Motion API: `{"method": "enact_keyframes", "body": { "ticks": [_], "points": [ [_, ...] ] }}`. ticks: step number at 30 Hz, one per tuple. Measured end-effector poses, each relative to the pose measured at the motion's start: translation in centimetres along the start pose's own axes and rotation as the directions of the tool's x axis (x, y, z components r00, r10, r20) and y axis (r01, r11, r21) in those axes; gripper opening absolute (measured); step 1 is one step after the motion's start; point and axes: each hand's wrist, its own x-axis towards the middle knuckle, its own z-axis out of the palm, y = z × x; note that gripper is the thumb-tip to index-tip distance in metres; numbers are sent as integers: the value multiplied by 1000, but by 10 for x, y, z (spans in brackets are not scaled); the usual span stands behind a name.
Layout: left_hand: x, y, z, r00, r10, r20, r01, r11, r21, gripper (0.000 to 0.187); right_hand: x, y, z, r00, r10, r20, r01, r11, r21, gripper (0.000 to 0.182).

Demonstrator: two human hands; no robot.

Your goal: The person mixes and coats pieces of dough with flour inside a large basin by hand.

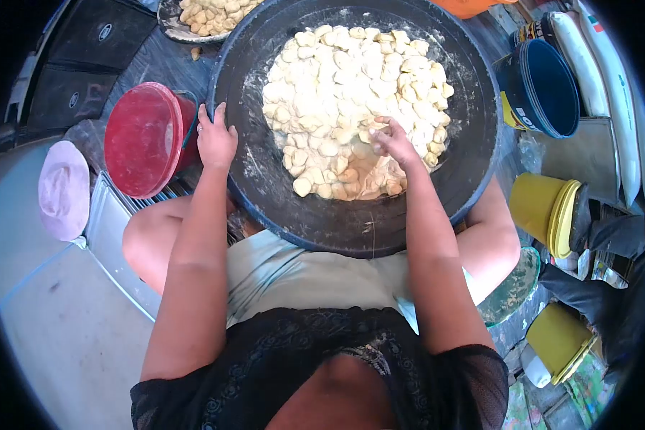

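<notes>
A wide black basin (247,161) rests across my lap, tilted toward me. Many pale, rounded pieces that look like dough (351,79) lie in it, partly in a murky, light brown liquid (369,175) on the near side. On the basin's left rim rests my left hand (216,140), its fingers spread and stretched out. My right hand (395,143) is over the near right part of the pieces, with its fingers curled and close together. A pale piece shows at its fingertips; whether it is gripped cannot be made out.
A red bucket (142,140) stands left of the basin, near a pink lid-like oval (64,190). Another bowl of pieces (166,20) is at the upper left. To the right are a dark blue bucket (552,89), a yellow bucket (537,204) and another person's dark-clothed leg (588,294).
</notes>
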Motion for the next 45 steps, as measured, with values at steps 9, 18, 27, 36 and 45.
{"method": "enact_keyframes", "body": {
  "ticks": [9,18,27,36,45],
  "points": [
    [1,-1,3,1000,-27,-8,27,1000,6,56,-13,69,76,889,-434,-145,138,555,-820,35],
    [0,-6,6,999,-37,-18,37,999,17,54,-35,23,104,959,7,283,10,998,-59,40],
    [4,0,1,995,-70,68,69,997,19,57,-8,28,80,961,-275,-27,180,698,-693,26],
    [4,-1,3,998,-54,28,53,997,59,55,7,51,144,904,-425,43,297,554,-778,35],
    [6,-2,4,997,-60,52,58,998,40,55,22,48,150,908,-403,-113,194,645,-739,20]
  ]
}}
